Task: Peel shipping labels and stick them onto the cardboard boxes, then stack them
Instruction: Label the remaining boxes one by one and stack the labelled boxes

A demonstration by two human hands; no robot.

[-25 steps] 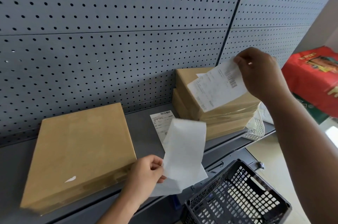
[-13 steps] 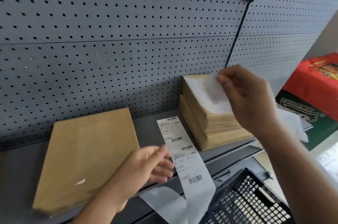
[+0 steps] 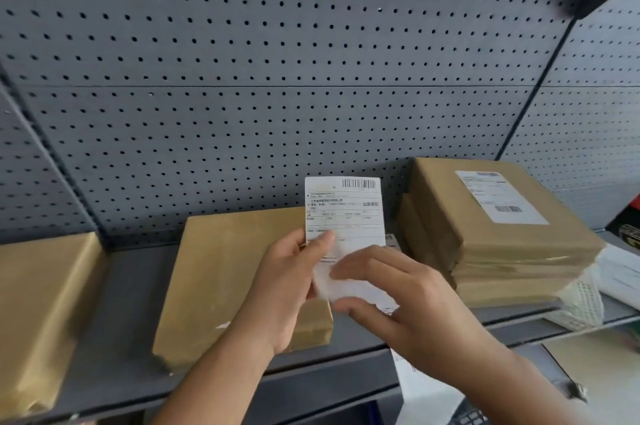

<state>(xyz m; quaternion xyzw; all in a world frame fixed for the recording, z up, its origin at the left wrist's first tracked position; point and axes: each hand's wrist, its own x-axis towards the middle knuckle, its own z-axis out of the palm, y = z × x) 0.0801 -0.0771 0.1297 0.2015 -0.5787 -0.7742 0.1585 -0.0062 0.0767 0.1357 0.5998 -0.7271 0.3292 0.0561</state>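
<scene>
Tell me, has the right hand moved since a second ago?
Yes. The right hand has come down and left from above the stacked boxes to the label strip in front of the middle box.

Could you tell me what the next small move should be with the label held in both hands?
Probably peel it: the left hand pinches the label upright while the right hand works its lower edge, and the plain box behind it has no label yet.

Labelled stack (image 3: pixel 498 234) right of bare box (image 3: pixel 235 272) on shelf (image 3: pixel 121 338).
</scene>
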